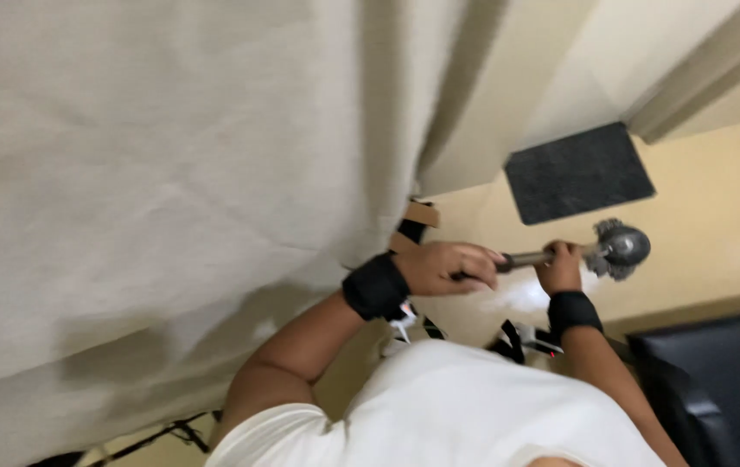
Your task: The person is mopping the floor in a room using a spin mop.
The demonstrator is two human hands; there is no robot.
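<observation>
1. Head view: the left hand (pixel 443 266) is wrapped around the metal handle (pixel 527 258) of a grey brush head (pixel 621 249), and the right hand (pixel 560 268) is closed on it nearer the head.
2. There's open tan floor (pixel 716 207) to the right, while a beige curtain (pixel 171 173) crowds in from the left.
3. The brush is blurred and the fingertips are hidden.
4. A dark mat (pixel 577 171) lies beyond, with a black seat (pixel 716 389) close by on the right.

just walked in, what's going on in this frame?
A person in a white shirt holds a long metal pole in both hands. The left hand grips the near part and the right hand grips closer to the grey brush-like head, which sits over the tan floor near a dark mat. A beige curtain hangs beside the left arm. The view is blurred and seems turned around.
</observation>
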